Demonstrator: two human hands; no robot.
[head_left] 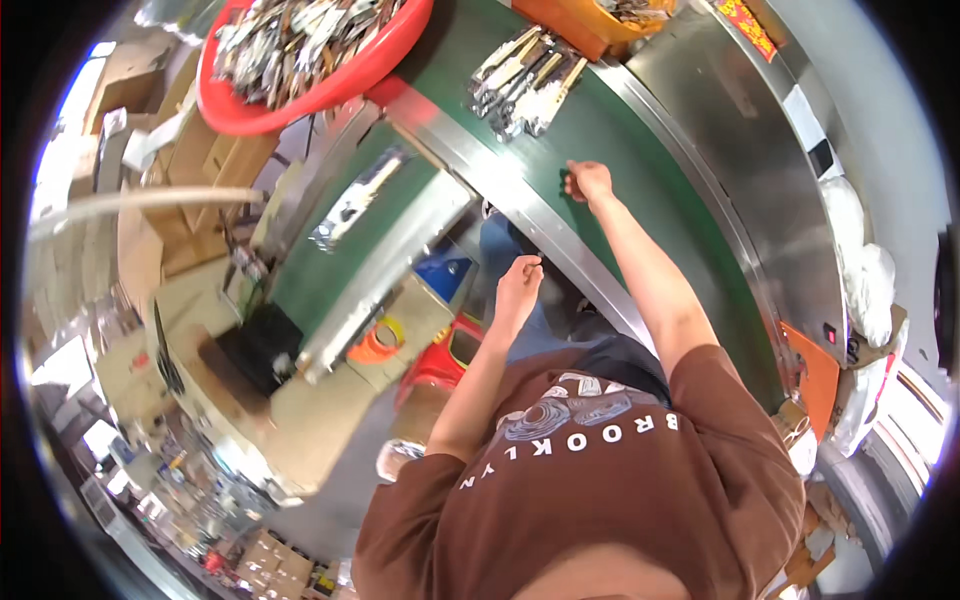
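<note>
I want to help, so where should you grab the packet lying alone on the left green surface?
Probably pinch the packet across its middle, coming from above. It looks long and narrow and lies flat, with bare green surface along both long sides.

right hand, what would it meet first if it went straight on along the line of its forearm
Probably the near end of the clear-wrapped packets on the green belt. The right hand's height is unclear, so it might pass above them.
</note>
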